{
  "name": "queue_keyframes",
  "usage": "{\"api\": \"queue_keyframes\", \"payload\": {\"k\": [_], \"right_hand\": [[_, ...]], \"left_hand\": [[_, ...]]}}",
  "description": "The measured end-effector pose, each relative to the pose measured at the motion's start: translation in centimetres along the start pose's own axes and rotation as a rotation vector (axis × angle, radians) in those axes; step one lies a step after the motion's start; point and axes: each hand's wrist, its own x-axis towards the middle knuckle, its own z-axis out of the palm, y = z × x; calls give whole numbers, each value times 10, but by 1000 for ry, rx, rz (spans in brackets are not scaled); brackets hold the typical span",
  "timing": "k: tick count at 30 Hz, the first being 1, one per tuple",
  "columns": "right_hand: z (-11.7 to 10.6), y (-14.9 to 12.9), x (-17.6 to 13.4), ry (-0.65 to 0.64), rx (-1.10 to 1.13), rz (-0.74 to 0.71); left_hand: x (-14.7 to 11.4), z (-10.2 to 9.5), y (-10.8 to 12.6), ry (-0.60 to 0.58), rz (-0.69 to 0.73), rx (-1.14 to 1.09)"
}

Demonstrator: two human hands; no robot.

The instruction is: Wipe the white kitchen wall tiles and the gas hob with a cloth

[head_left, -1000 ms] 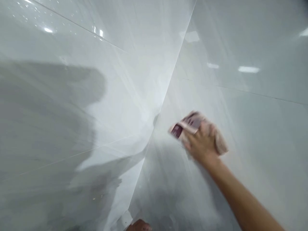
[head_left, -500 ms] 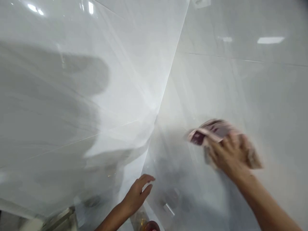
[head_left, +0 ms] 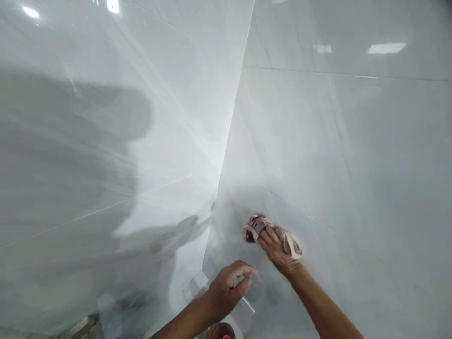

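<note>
My right hand presses a crumpled pink and maroon cloth flat against the glossy right-hand wall. Part of the cloth sticks out past the wrist side of the palm. Lower and to the left, my left hand hangs in the air with its fingers curved and a gap between thumb and forefinger; nothing is in it. Below my left forearm shows the top of a reddish-amber round container, mostly cut off by the frame's bottom edge.
Two pale marbled walls meet at a corner seam. A shadow covers much of the left wall. Near the corner's foot is a small white box-like piece. Brownish objects lie at bottom left, too unclear to name.
My right hand has swept the cloth left and down along the wall, toward the corner. My left hand has shifted a little right and down. The view has moved slightly.
</note>
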Motion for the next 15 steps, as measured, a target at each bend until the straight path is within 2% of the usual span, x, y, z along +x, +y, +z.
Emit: {"api": "queue_keyframes", "payload": {"k": [2, 4, 7, 11, 15], "right_hand": [[8, -16, 1, 8, 41, -10], [6, -14, 9, 7, 81, 44], [-7, 5, 25, 35, 126, 50], [-26, 28, 40, 180, 81, 50], [-51, 35, 42, 93, 55, -14]], "left_hand": [[9, 7, 5, -14, 52, -28], [23, 15, 6, 7, 53, -109], [57, 30, 3, 122, 46, -325], [111, 48, 0, 263, 122, -489], [147, 66, 3, 325, 242, -559]]}}
